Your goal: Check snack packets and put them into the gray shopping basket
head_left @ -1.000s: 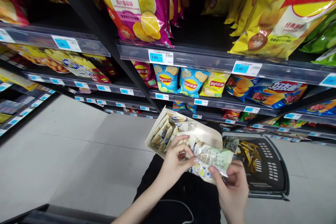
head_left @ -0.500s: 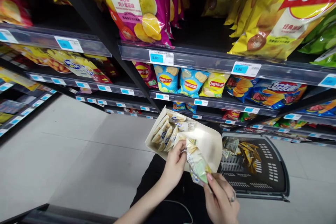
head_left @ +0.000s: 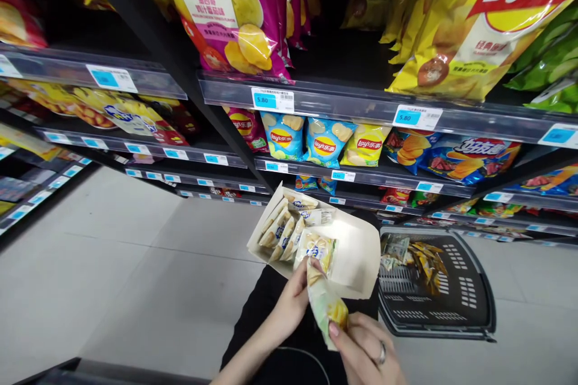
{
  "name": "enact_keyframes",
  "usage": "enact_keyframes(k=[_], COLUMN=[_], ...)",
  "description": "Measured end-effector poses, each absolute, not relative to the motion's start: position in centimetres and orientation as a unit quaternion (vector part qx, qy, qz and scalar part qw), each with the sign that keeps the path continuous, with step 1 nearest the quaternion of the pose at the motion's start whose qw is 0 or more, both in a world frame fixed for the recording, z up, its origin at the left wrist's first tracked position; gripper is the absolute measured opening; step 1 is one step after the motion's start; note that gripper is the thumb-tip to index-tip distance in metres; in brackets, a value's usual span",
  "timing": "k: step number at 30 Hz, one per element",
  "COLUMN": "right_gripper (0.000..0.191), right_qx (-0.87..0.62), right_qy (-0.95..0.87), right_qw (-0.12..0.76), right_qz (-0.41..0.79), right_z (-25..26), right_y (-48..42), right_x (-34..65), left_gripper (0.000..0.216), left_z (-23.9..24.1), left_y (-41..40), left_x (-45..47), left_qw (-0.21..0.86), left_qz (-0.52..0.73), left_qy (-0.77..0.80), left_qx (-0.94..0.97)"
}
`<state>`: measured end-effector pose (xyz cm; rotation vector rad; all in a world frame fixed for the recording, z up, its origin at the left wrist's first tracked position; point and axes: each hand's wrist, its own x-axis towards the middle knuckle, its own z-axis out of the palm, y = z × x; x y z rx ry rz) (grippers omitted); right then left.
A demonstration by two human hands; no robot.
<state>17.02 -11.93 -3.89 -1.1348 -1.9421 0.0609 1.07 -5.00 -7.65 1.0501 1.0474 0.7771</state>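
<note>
My left hand and my right hand both pinch one small snack packet, pale green and white with yellow print. The left fingers grip its upper end, the right fingers its lower end. Just above it lies an open cream cardboard box on my lap, its left half filled with several similar small packets standing in a row. The box's right half shows bare cardboard.
A black plastic shopping basket with a few small packets in it sits on the floor to the right. Black shelves full of crisp bags and blue price tags rise in front. Grey tiled floor spreads to the left.
The packet has been turned from lying across to pointing downward, and both hands have sunk lower and toward me. My right hand has dropped to the frame's bottom edge.
</note>
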Motion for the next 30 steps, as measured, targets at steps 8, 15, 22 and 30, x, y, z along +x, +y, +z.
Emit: enact_keyframes(k=[8,15,22,30], right_gripper=[0.028,0.026,0.027,0.015], right_qx=[-0.601,-0.584,-0.578,-0.555], right_qy=[-0.687,-0.632,-0.622,-0.518], right_qw=[0.397,0.437,0.499,0.613], right_qz=[0.095,0.263,0.175,0.216], right_z=[-6.6,-7.6,-9.8,-11.0], right_y=[-12.1,-12.1,-12.4,-12.7], right_x=[16.3,16.3,16.1,15.0], left_gripper=[0.027,0.013,0.019,0.035], left_z=[-7.4,-6.3,-4.6,-5.2], left_y=[-4.2,-2.7,-1.8,-2.5], left_x=[0.6,0.9,1.1,2.2], left_qw=[0.465,0.217,0.274,0.523], left_qz=[0.380,0.339,0.164,0.326], left_qy=[0.518,0.545,0.523,0.560], left_qx=[0.609,0.736,0.791,0.554])
